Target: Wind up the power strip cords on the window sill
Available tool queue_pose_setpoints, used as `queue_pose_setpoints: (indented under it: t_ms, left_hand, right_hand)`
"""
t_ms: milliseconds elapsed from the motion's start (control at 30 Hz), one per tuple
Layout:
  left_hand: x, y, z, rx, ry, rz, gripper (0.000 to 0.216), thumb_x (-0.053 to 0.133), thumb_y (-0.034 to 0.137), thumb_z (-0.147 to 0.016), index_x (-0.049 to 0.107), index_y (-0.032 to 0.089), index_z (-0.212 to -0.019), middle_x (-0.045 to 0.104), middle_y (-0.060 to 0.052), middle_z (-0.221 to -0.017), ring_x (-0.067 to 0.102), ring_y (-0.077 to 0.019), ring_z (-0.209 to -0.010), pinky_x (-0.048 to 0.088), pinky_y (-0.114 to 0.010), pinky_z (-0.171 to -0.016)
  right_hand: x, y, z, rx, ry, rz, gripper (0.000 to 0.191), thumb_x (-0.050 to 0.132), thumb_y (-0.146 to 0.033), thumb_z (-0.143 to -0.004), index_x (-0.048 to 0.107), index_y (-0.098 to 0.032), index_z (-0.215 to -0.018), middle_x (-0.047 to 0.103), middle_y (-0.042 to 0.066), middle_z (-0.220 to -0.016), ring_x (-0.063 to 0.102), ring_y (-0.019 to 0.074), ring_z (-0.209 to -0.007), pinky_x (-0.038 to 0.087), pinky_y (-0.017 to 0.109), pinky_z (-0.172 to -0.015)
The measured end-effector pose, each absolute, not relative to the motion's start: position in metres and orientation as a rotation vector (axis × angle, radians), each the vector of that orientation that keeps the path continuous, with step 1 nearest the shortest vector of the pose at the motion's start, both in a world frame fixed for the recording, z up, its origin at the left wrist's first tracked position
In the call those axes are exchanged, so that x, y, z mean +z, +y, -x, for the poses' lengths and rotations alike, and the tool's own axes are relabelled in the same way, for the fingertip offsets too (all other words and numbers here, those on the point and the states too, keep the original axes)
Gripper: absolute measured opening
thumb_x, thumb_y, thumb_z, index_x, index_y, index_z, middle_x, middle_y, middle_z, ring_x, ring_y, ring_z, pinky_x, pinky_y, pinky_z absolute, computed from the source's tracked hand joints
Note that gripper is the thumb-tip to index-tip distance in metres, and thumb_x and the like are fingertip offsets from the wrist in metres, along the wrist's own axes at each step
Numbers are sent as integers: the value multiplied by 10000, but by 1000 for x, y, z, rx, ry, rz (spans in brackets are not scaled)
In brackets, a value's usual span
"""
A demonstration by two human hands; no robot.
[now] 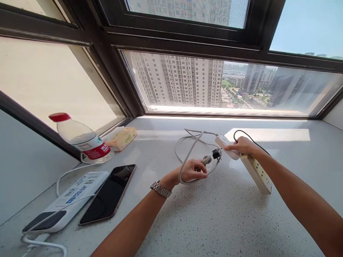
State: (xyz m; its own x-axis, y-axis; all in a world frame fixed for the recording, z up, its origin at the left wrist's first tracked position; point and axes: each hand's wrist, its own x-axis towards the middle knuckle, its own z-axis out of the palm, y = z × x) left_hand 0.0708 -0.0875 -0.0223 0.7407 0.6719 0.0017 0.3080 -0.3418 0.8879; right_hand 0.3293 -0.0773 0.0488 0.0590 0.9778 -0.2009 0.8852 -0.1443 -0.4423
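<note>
My left hand (191,170), with a metal watch (161,189) on its wrist, is closed on a grey plug (206,160). A loop of pale grey cable (189,157) runs across that hand and back over the countertop. Just beyond the grey plug is a black plug (216,154). My right hand (243,145) grips a small white power strip (227,145), its fingers closed around one end. Below that hand a longer cream power strip (256,173) lies at a slant, sockets facing sideways. A thin black cord (250,136) arches behind the right hand.
At left stand a red-capped water bottle (85,139) and a tissue pack (122,138). Nearer me lie a white power strip-like device (72,196) with a white cable (60,184) and a dark smartphone (108,194). The window frame (227,116) borders the speckled countertop (209,221).
</note>
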Motion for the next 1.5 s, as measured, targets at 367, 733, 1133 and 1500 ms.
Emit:
queue_pose_setpoints:
  t_ms: [367,733,1133,1500]
  left_hand:
    - [-9,-101,-70,523,571,-1637,533,709,684,-545,629,160,-605,471,-44,-693,459,-172,-693,417,-325,-697]
    - [-10,-113,-85,701,953,-1872,369,607,512,-702,616,143,-698,482,-33,-715,437,-144,-647,388,-302,-643]
    - [25,-62,-40,761,1041,-2225,257,501,401,-720,490,170,-609,515,-37,-737,431,-133,-624,378,-257,-592]
    - [-1,-28,-11,766,1283,-1829,217,617,368,-613,560,176,-529,590,-37,-603,561,-181,-611,417,-275,-600]
  right_hand:
    - [44,-68,-313,600,-1841,2122,601,690,-647,-637,287,-214,-538,288,-45,-524,277,85,-466,174,266,-453]
    - [35,-77,-302,694,-1929,2125,527,620,-687,-683,532,-169,-632,531,39,-634,483,137,-548,268,258,-468]
    - [29,-58,-336,417,-1761,2421,473,604,-622,-767,571,-157,-688,541,56,-633,515,145,-523,319,258,-459]
    - [5,-31,-334,537,-1583,2425,446,611,-560,-807,660,-118,-846,637,144,-804,635,274,-804,446,315,-639]
